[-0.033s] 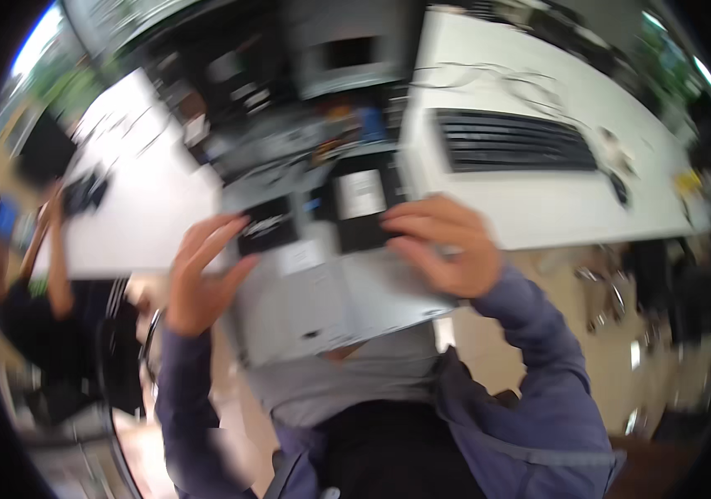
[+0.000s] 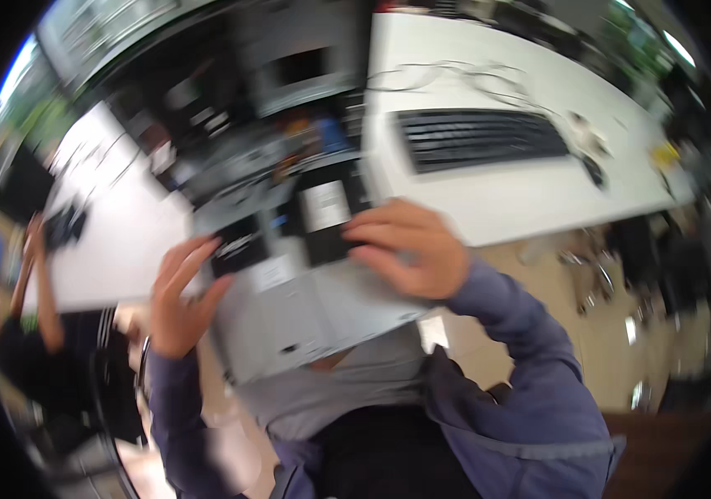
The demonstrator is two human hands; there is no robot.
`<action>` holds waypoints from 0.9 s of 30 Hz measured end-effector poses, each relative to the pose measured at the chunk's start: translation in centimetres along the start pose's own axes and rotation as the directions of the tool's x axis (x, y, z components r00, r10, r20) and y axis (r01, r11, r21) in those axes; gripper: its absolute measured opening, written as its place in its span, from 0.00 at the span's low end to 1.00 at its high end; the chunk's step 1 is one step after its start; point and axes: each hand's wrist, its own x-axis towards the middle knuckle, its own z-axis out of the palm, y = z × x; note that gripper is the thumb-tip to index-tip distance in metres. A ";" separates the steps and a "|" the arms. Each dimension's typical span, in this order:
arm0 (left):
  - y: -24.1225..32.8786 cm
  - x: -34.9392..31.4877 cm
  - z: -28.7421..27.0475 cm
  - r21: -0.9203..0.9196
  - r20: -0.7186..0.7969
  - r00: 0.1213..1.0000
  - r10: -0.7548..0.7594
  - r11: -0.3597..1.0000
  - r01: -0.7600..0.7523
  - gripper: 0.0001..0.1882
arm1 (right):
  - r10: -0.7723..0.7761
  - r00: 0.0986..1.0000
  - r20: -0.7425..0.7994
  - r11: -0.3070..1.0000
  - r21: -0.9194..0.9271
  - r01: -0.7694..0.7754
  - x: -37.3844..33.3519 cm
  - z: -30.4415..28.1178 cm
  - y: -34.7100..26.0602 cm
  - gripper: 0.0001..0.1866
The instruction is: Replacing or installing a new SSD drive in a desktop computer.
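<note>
The grey metal case [image 2: 280, 324] is directly before the person's waist, a little turned, with its smooth near part toward the grey and black clothing. On the case, right of its middle, there is a flat black block [image 2: 330, 249] which carries a white label [image 2: 324, 205]. At the left side of the case there is a smaller black part [image 2: 239, 245] with a light marking, and a small pale label [image 2: 272, 273] is just on its near side. The left hand [image 2: 179, 295] is at the left edge of the case, its fingertips beside the smaller black part; the thumb stands away from the fingers and nothing is seen between them, so this hand is not clasping. The right hand [image 2: 409, 249] is over the right side of the case, with the fingertips and thumb at the right edge of the black block; because of the blur I cannot tell if it pinches this block or only touches it. At the far end of the case one sees a blue part [image 2: 330, 135], not sharp. To the right of the case extends a white table [image 2: 472, 204], bearing a black keyboard [image 2: 480, 137], a dark mouse [image 2: 593, 172] and thin cables [image 2: 480, 75]. Well to the left of the case, another person [image 2: 31, 349] in dark clothing is beside a second white table [image 2: 114, 233].
</note>
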 end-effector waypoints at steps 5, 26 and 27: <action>0.0 -0.2 -0.2 0.022 0.037 0.998 -0.043 0.999 0.042 0.29 | -0.130 0.991 -0.032 0.991 0.029 0.131 0.7 1.0 -0.1 0.11; -1.8 2.8 1.7 0.068 0.097 0.995 0.028 0.997 -0.034 0.39 | -0.025 0.998 -0.055 0.997 0.071 0.029 0.2 0.9 2.0 0.09; -1.8 2.9 1.7 0.070 0.101 0.995 0.028 0.997 -0.035 0.39 | -0.037 0.998 -0.052 0.997 0.070 0.040 0.5 1.0 2.0 0.09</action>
